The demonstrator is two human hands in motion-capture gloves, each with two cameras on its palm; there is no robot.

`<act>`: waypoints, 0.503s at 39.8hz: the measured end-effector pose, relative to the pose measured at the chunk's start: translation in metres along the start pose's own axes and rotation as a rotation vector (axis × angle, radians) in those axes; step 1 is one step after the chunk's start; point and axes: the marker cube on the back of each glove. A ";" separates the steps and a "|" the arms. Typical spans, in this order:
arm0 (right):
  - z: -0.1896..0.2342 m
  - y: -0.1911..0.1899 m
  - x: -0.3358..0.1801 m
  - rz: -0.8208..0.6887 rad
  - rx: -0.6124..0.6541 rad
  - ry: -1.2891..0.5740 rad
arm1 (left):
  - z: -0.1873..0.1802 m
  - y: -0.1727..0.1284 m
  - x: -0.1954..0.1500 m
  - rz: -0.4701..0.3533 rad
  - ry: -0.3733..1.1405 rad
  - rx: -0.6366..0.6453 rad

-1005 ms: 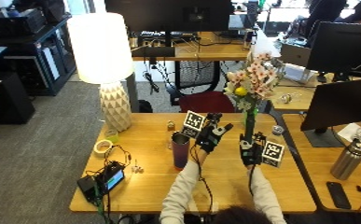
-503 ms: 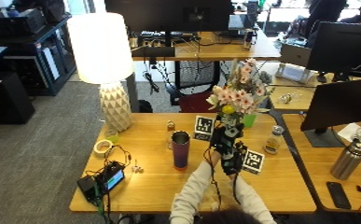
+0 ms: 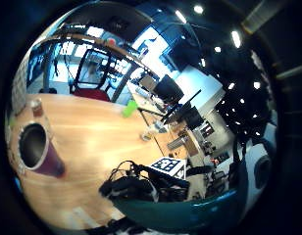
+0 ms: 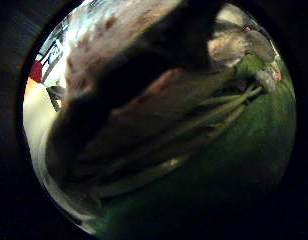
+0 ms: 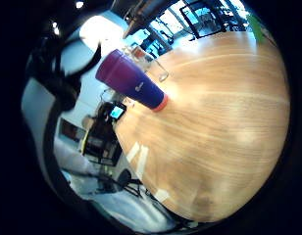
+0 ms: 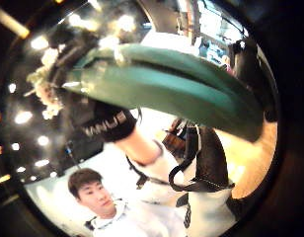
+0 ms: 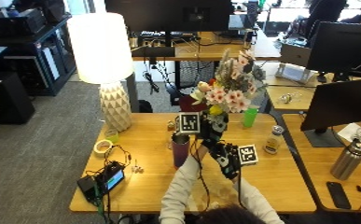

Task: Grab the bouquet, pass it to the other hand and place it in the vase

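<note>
The bouquet [image 7: 230,88] of pink and white flowers stands upright above the table's middle. My left hand [image 7: 210,129] grips its green-wrapped stems [image 4: 184,130] just under the blooms. In the right thumb side view the same stems [image 6: 181,84] run across with my left hand [image 6: 105,123] closed round them. My right hand [image 7: 226,161] is below and nearer me, fingers relaxed, a little off the stem's lower end. The purple vase [image 7: 180,150] stands upright on the table just left of both hands, mouth open [image 3: 36,149], also seen as a vase [image 5: 131,85] from the right palm.
A white lamp [image 7: 100,60] stands at the back left. A green cup [image 7: 249,116] and a small bottle [image 7: 272,139] are right of the bouquet. A tape roll [image 7: 102,147] and a black device [image 7: 102,179] with cables lie at the left. A monitor [image 7: 348,100] is to the right.
The bouquet has moved left from my right hand into my left hand. My right hand has let go and dropped lower; the left hand now holds the stems nearer the vase.
</note>
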 end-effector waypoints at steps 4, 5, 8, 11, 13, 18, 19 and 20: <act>-0.021 -0.009 0.008 -0.087 0.003 0.126 | -0.039 -0.030 0.019 0.035 -0.067 0.085; -0.027 -0.011 0.011 -0.111 0.008 0.166 | -0.049 -0.039 0.022 0.045 -0.090 0.109; -0.038 -0.013 0.010 -0.079 0.033 0.194 | -0.076 -0.059 0.025 0.056 -0.139 0.170; -0.048 -0.016 0.010 -0.093 0.058 0.229 | -0.093 -0.074 0.017 0.048 -0.150 0.218; -0.051 -0.014 0.003 -0.041 0.092 0.190 | -0.104 -0.081 0.008 0.041 -0.158 0.246; -0.062 -0.017 -0.001 -0.027 0.163 0.178 | -0.118 -0.090 -0.023 0.016 -0.171 0.297; -0.064 -0.018 -0.002 -0.015 0.167 0.170 | -0.120 -0.090 -0.030 0.011 -0.170 0.303; -0.065 -0.018 -0.003 0.010 0.168 0.154 | -0.121 -0.090 -0.037 0.003 -0.169 0.306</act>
